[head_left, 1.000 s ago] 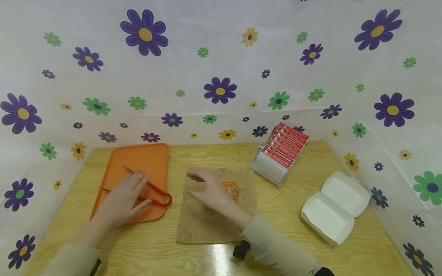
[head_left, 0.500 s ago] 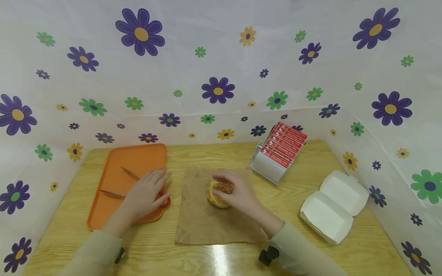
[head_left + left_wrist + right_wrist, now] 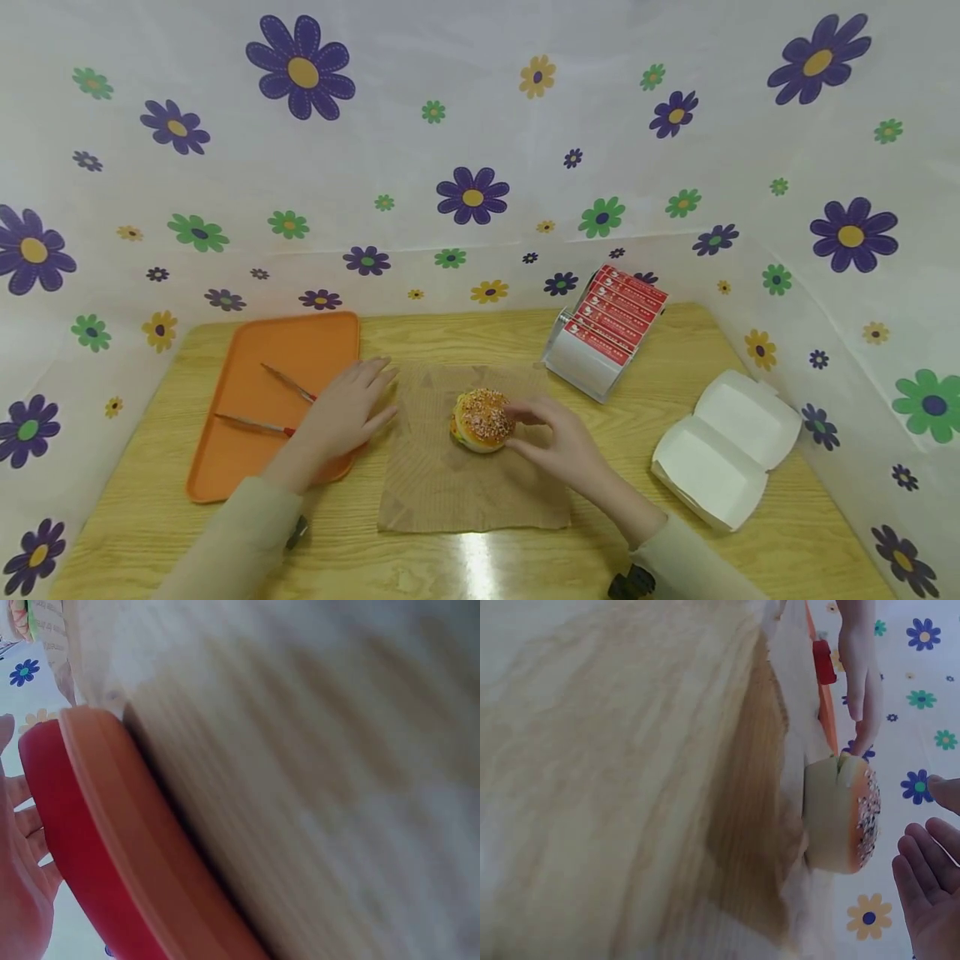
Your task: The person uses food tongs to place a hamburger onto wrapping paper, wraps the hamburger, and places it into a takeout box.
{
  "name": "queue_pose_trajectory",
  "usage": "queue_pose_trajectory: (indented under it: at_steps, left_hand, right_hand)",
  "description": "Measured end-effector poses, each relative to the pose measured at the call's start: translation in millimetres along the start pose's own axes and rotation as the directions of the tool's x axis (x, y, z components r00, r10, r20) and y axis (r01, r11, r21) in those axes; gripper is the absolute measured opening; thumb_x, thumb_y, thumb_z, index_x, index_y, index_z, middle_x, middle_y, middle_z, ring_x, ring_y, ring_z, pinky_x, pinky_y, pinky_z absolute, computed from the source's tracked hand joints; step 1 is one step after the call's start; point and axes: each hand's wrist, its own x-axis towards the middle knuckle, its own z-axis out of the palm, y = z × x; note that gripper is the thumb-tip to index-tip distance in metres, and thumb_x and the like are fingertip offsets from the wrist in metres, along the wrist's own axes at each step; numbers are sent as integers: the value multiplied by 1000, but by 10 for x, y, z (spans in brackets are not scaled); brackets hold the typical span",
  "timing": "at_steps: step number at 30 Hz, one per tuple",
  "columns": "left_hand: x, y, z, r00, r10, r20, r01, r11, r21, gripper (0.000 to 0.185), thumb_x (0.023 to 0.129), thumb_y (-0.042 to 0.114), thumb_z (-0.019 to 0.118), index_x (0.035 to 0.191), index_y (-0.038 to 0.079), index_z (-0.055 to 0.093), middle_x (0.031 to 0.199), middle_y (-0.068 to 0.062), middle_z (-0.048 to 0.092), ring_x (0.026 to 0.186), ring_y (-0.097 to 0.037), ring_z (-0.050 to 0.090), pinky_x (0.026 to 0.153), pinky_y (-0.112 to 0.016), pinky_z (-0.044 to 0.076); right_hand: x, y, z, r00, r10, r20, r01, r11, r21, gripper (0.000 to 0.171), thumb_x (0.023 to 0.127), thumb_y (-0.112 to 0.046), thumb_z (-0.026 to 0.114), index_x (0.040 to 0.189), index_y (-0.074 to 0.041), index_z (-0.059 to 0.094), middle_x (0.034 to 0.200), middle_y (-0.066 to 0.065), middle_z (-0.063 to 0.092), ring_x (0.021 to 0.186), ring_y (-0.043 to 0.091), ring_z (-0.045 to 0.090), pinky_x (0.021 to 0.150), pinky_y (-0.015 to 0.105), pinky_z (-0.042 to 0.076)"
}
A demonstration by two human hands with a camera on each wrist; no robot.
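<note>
A sesame-topped hamburger point(image 3: 483, 421) sits near the middle of a brown paper sheet point(image 3: 427, 500). My right hand point(image 3: 562, 442) is just right of it, fingers loosely bent; in the right wrist view a gap shows between the hand and the bun point(image 3: 844, 817). My left hand point(image 3: 341, 425) reaches over the right edge of the orange tray point(image 3: 247, 350), its fingers extended toward the paper. Tongs point(image 3: 255, 423) with red handles lie on that tray, partly hidden beneath the left hand. In the left wrist view the red handle point(image 3: 82, 847) shows beside the hand.
Behind and to the right stands a dispenser point(image 3: 592, 367) bearing a roll of red labels point(image 3: 618, 308). An opened white clamshell box point(image 3: 712, 467) lies at the right of the wooden table point(image 3: 450, 337). A flower-patterned sheet point(image 3: 360, 158) surrounds the table's back and sides.
My right hand moved right, crossing over the hamburger and coming off it, so the bun is now in full view. My left hand shifted right across the tongs to the tray's edge.
</note>
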Motion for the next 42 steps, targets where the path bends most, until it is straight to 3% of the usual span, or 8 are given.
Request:
queue_pose_trajectory:
  at_steps: [9, 18, 25, 31, 38, 42]
  left_hand:
    - [179, 58, 42, 1000, 7, -4, -7, 1000, -13, 58, 105, 38, 64, 147, -2, 58, 155, -27, 54, 144, -46, 52, 126, -59, 39]
    - [321, 91, 79, 996, -54, 73, 54, 999, 6, 61, 106, 41, 62, 150, 0, 55, 155, -26, 54, 146, -43, 51, 128, -57, 37]
    - [392, 115, 113, 996, -59, 70, 58, 998, 16, 61, 105, 40, 64, 149, -1, 55, 142, -22, 62, 137, -40, 58, 125, -55, 42]
    - [435, 154, 109, 994, -81, 69, 81, 997, -6, 60, 105, 36, 66, 151, -1, 54, 141, -21, 62, 135, -39, 59, 121, -54, 47]
    - [470, 213, 107, 989, -142, 37, 145, 983, -109, 66, 101, 24, 74, 156, 0, 47, 141, -23, 64, 132, -40, 63, 115, -55, 52]
    - [499, 279, 81, 972, -235, 22, 232, 933, -274, 69, 98, 13, 77, 157, -1, 45, 138, -25, 67, 125, -40, 67, 109, -56, 56]
  right_hand:
    - [-266, 206, -72, 999, -30, 19, 30, 999, -40, 36, 85, -3, 87, 119, 0, 75, 116, 12, 77, 103, 29, 74, 93, 37, 65]
    - [-469, 339, -52, 993, -83, 78, 95, 983, -158, 43, 84, -9, 89, 124, -5, 74, 123, 6, 77, 115, 26, 71, 101, 46, 60]
    - [-572, 374, -62, 965, -209, 159, 246, 932, -266, 51, 83, -16, 89, 130, -6, 71, 130, 7, 74, 121, 24, 67, 102, 47, 59]
    - [-641, 369, -94, 944, -237, 231, 304, 894, -328, 57, 86, -22, 87, 137, -6, 68, 141, 9, 69, 130, 27, 64, 105, 49, 59]
    - [-724, 441, -103, 906, -251, 341, 372, 857, -358, 56, 94, -27, 81, 143, -6, 64, 149, 7, 63, 137, 25, 60, 107, 48, 58]
    - [-744, 455, -95, 895, -259, 363, 395, 838, -376, 54, 97, -28, 78, 144, -6, 65, 150, 7, 61, 138, 25, 60, 108, 47, 58]
